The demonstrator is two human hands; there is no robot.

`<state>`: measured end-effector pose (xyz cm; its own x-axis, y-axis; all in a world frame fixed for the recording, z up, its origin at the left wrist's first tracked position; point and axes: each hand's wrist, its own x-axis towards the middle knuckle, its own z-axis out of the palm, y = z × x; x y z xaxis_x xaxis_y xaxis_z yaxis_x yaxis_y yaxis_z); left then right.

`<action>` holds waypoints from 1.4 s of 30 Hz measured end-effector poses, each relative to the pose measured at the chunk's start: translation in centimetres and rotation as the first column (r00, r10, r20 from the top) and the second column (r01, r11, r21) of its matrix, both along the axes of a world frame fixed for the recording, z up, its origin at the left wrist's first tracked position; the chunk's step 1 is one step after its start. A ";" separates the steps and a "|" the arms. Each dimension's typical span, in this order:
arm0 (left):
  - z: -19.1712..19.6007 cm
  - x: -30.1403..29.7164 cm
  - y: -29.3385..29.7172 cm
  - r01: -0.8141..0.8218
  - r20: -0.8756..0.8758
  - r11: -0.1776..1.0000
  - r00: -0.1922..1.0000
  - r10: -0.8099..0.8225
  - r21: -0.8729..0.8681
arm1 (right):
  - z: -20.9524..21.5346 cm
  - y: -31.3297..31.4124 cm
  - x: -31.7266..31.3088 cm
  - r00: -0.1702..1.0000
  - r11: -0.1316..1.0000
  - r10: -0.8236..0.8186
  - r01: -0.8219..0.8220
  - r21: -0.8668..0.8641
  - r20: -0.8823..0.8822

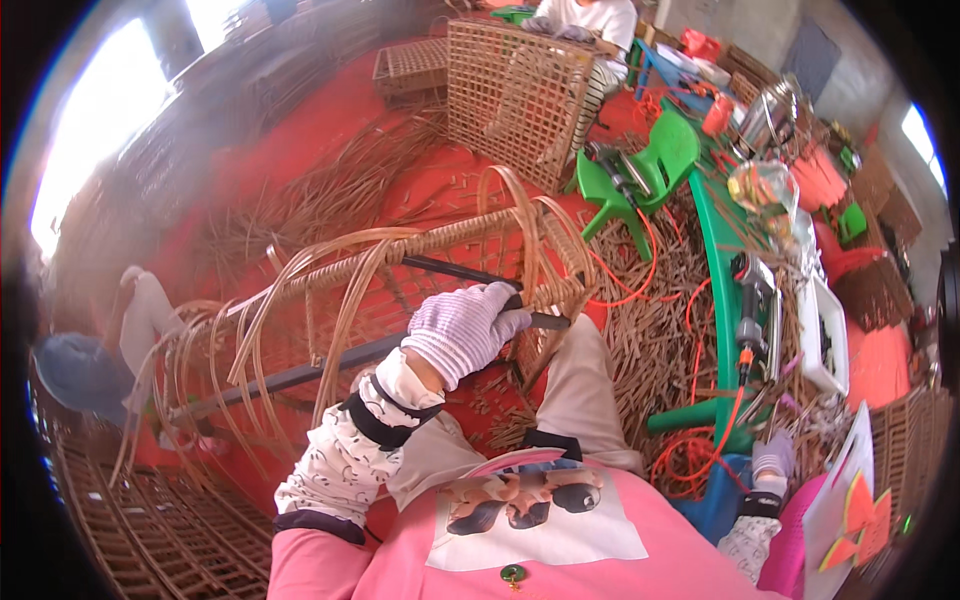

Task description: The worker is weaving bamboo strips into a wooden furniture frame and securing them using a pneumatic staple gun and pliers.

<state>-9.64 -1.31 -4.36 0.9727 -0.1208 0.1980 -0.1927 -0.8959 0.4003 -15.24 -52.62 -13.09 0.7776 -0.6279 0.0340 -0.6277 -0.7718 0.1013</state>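
Note:
My left hand (465, 328), in a white knit glove, is closed around a dark metal bar (545, 321) of a furniture frame lying across my lap. The frame's top rail (440, 240) is wrapped in tan rattan. Long loose rattan strips (300, 270) arch off it to the left. My knee in beige trousers (580, 390) sits just under the hand. My right hand (773, 457), also gloved, hangs low at my right side beside a coiled orange hose (690, 462) and a blue seat; whether it holds anything is unclear.
A square woven panel (515, 95) stands ahead, with a seated person (590, 20) behind it. A green plastic chair (640, 170) and green table (715, 250) with a power tool (750, 320) and white tray (825, 335) are to the right. Another person (75, 370) crouches left. Rattan scraps cover the red floor.

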 end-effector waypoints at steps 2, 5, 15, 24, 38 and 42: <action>0.2 -0.5 1.1 -0.003 0.003 1.000 1.000 0.003 -0.006 | 1.0 2.6 1.8 0.980 0.985 0.171 -0.168 -0.030 0.101; 0.7 -1.7 3.3 -0.025 -0.011 1.000 1.000 0.025 -0.009 | 2.1 8.9 6.0 0.808 0.839 0.457 -0.530 0.121 0.372; 2.5 -0.4 7.5 -0.276 -0.185 0.423 0.952 0.243 -0.863 | 4.8 28.5 10.5 0.097 0.046 0.624 -0.995 0.088 0.775; 1.7 2.7 1.5 0.017 0.285 0.988 0.958 0.027 -0.151 | 2.9 28.9 11.5 0.159 0.124 0.646 -0.987 0.103 0.746; -1.1 -0.6 1.5 0.208 0.166 0.933 0.972 -0.165 -0.294 | 6.9 28.5 9.1 0.550 -0.136 0.423 -0.747 0.651 0.720; -1.2 -1.0 1.5 0.217 0.183 0.932 0.969 -0.168 -0.290 | 8.6 31.2 6.4 0.656 -0.342 0.664 -0.158 0.926 0.358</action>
<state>-10.68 0.18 -5.53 0.8920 -0.2126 0.3989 -0.4294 -0.6744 0.6007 -8.85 -21.40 -4.49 0.6345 0.7091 -0.3075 -0.2153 -0.2200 -0.9515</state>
